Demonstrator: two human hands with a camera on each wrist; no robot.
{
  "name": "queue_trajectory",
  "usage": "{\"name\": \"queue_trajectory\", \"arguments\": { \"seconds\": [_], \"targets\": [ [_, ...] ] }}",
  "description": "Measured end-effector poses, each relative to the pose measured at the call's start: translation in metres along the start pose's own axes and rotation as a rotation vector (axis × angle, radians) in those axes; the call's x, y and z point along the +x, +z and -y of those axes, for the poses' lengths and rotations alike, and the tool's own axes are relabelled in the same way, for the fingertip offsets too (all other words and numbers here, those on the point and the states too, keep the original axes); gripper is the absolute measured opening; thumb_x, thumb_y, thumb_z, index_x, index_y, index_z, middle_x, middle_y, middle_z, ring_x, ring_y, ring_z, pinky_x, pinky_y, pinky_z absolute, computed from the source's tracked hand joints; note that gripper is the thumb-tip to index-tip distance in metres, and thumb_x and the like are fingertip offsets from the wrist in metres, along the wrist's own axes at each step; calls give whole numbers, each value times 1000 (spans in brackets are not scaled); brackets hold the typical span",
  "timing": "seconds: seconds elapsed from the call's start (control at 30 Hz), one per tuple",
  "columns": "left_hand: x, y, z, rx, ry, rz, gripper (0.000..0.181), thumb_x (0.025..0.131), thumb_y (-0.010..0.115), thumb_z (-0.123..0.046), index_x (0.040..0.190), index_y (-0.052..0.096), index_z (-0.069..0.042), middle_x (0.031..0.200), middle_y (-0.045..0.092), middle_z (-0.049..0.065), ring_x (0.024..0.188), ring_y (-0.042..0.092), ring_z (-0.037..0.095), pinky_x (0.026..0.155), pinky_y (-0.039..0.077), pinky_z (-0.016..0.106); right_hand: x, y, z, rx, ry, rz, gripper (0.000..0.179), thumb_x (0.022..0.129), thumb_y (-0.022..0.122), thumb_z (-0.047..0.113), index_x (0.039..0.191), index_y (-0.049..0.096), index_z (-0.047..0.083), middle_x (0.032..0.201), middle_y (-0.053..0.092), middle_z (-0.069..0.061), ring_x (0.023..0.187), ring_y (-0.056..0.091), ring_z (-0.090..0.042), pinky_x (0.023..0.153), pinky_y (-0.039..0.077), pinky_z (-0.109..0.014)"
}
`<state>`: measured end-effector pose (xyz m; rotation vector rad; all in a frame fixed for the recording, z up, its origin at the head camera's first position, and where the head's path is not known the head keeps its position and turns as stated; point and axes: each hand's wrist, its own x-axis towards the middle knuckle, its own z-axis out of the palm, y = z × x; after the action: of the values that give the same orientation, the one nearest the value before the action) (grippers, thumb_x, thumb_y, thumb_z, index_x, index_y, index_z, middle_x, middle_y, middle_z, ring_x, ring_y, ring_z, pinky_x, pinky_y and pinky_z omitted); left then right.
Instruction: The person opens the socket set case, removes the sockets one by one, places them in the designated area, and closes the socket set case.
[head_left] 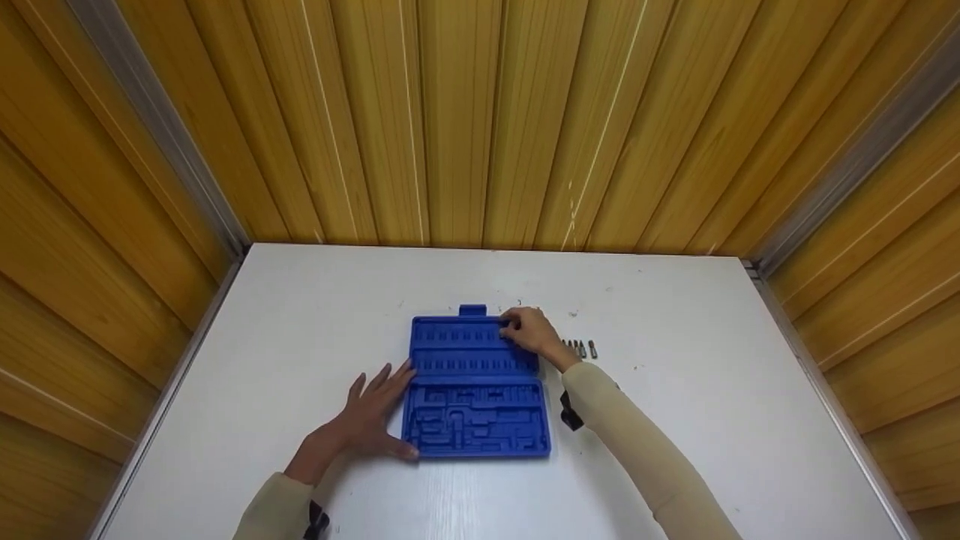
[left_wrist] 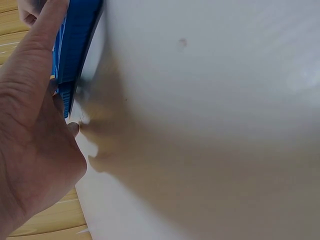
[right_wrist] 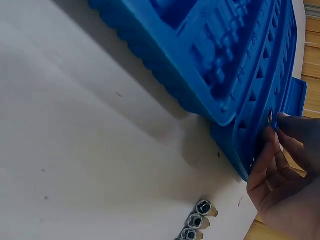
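A blue plastic tool case (head_left: pixel 476 455) lies unfolded on the table, with rows of small slots in its far half and moulded recesses in the near half. My left hand (head_left: pixel 371 416) has its fingers spread and touches the case's left edge, thumb at the near corner. At the far right of the slotted half, my right hand (head_left: pixel 531 330) pinches a small metal bit (right_wrist: pixel 270 117), mostly hidden by the fingertips. Several similar metal bits (head_left: pixel 592 349) stand in a row on the table right of the case; their hollow ends show in the right wrist view.
The white table (head_left: pixel 322 300) carries small dark specks. Yellow wood-look panels (head_left: pixel 457 120) rise behind it and on both sides. A latch tab (head_left: pixel 472 309) sticks out from the case's far edge.
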<state>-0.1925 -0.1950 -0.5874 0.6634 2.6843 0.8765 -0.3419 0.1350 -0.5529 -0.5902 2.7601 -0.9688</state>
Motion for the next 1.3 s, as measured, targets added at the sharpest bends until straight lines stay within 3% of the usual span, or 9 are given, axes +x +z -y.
{"name": "queue_trajectory", "arguments": {
  "seconds": [0.1, 0.2, 0.3, 0.37, 0.5, 0.6, 0.87, 1.1, 1.3],
  "targets": [
    [0, 1, 0, -14, 5, -4, 135, 63, 89, -64, 164, 18, -10, 174, 12, 9, 158, 7, 47, 120, -1, 74, 0, 2, 0, 2, 32, -11, 25, 94, 71, 6, 114, 72, -7, 92, 74, -20, 82, 68, -31, 115, 40, -60],
    [0, 2, 0, -15, 8, -5, 135, 64, 89, -64, 164, 18, -10, 174, 12, 9, 158, 7, 47, 120, -1, 74, 1, 2, -1, -1, 42, -9, 25, 93, 73, 7, 113, 73, -7, 90, 75, -20, 82, 69, -33, 123, 26, -64],
    [-1, 2, 0, -13, 11, -7, 135, 64, 89, -65, 164, 18, -10, 174, 12, 9, 158, 6, 47, 120, -2, 73, 1, 1, -1, -11, 57, -18, 27, 91, 76, 10, 111, 73, -8, 88, 75, -19, 76, 66, -26, 114, 42, -57],
    [-1, 2, -1, -17, 5, -2, 134, 65, 88, -66, 165, 17, -11, 174, 11, 8, 159, 6, 46, 120, -3, 72, 0, 0, 0, -23, 86, -28, 28, 90, 78, 12, 110, 75, -7, 86, 75, -17, 70, 62, -19, 95, 55, -46],
    [-1, 1, -2, -30, -2, -1, 134, 64, 89, -65, 165, 17, -12, 174, 12, 7, 159, 6, 44, 121, -4, 71, -1, 0, -1, -18, 137, -27, 29, 91, 78, 16, 113, 76, -4, 81, 73, -13, 63, 50, -10, 61, 44, -26],
    [-1, 1, -3, -31, -8, 3, 134, 65, 89, -65, 165, 17, -13, 174, 11, 7, 159, 6, 43, 121, -4, 71, -1, 0, -2, -11, 132, -17, 28, 93, 76, 15, 115, 76, -2, 82, 71, -11, 66, 50, -11, 62, 40, -24],
    [-1, -1, -2, -30, -9, 3, 134, 65, 89, -65, 165, 16, -14, 174, 11, 7, 159, 6, 43, 121, -3, 70, -4, 2, 0, 124, 141, -41, 23, 90, 75, 4, 112, 67, -2, 90, 69, -15, 80, 62, -22, 79, 51, -38],
    [-1, -2, -2, -22, -10, 11, 135, 64, 89, -65, 165, 16, -13, 174, 10, 7, 159, 5, 44, 121, -3, 71, -4, 3, 0, 116, 108, -10, 14, 93, 73, 9, 103, 75, -1, 96, 74, -16, 74, 52, -12, 70, 43, -27],
    [-1, -1, -1, -9, -14, 9, 135, 64, 89, -66, 165, 17, -13, 174, 11, 6, 159, 5, 43, 121, -3, 71, -4, 0, 2, 204, 100, 59, 12, 96, 70, 7, 95, 67, -4, 98, 71, -17, 77, 48, -9, 74, 41, -24]
  ]
}}
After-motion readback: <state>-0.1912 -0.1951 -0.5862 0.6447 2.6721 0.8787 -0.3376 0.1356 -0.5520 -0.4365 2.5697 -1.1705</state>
